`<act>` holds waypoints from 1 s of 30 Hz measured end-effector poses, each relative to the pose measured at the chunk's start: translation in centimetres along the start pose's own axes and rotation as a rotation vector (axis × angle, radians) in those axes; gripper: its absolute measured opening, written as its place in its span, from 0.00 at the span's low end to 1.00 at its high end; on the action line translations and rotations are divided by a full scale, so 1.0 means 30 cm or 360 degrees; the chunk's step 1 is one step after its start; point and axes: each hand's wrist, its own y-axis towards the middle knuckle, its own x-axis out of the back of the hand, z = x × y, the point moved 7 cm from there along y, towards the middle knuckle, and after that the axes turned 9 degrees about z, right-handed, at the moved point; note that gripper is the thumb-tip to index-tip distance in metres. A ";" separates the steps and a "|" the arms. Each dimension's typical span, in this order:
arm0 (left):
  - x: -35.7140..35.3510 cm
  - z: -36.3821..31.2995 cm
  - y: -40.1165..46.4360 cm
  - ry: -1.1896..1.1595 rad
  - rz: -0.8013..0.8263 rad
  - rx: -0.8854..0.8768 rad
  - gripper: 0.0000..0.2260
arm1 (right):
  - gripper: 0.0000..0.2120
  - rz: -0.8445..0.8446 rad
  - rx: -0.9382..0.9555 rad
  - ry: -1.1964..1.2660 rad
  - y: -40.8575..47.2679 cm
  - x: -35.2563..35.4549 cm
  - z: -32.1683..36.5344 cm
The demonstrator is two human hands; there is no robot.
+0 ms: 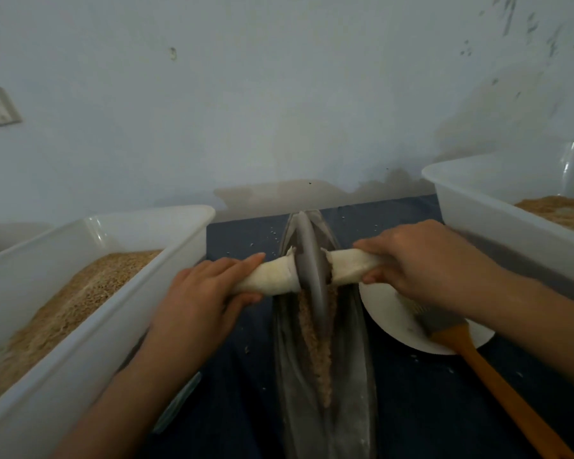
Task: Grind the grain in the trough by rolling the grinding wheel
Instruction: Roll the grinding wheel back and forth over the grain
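Grip observed: left hand (199,293) and right hand (421,263) each curl around a cloth-wrapped axle handle (352,265) of the grinding wheel (309,260). Wheel stands upright in the far half of the trough (289,376); grain (318,352) lies behind it. Recommendation: equal downward pressure on both sides, wheel vertical, full-length strokes over the grain.

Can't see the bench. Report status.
Left hand and right hand grip wheel handles. Wheel in trough, on grain. Nothing in the way.

Home workrm: scuffed wall (279,94), grain tubs (80,309), metal grinding trough (289,376).
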 end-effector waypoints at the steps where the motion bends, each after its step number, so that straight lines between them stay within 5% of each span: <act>1: -0.007 0.003 0.005 0.0029 -0.0022 0.0021 0.24 | 0.19 -0.0066 0.0004 -0.0044 0.008 -0.008 0.002; 5: 0.000 0.019 0.008 -0.0161 0.0039 0.0019 0.24 | 0.14 -0.0038 0.0081 -0.0067 -0.001 0.004 0.017; 9: 0.028 0.034 -0.026 -0.0644 0.0302 0.0045 0.22 | 0.11 0.0298 0.0173 0.0079 -0.061 0.051 0.039; 14: 0.058 0.011 -0.066 -0.0854 0.0619 -0.0082 0.24 | 0.19 0.0500 0.0231 0.0124 -0.122 0.088 0.046; 18: 0.039 0.023 -0.032 -0.0552 0.0343 -0.0002 0.23 | 0.16 0.0436 0.0095 0.0190 -0.063 0.038 0.018; 23: 0.003 0.011 0.007 -0.0070 -0.0024 0.0007 0.26 | 0.17 -0.0058 0.0050 -0.0045 0.011 -0.002 0.002; 30: 0.026 0.037 -0.019 -0.0594 0.0316 0.0009 0.23 | 0.15 0.0285 0.0194 0.0149 -0.046 0.035 0.019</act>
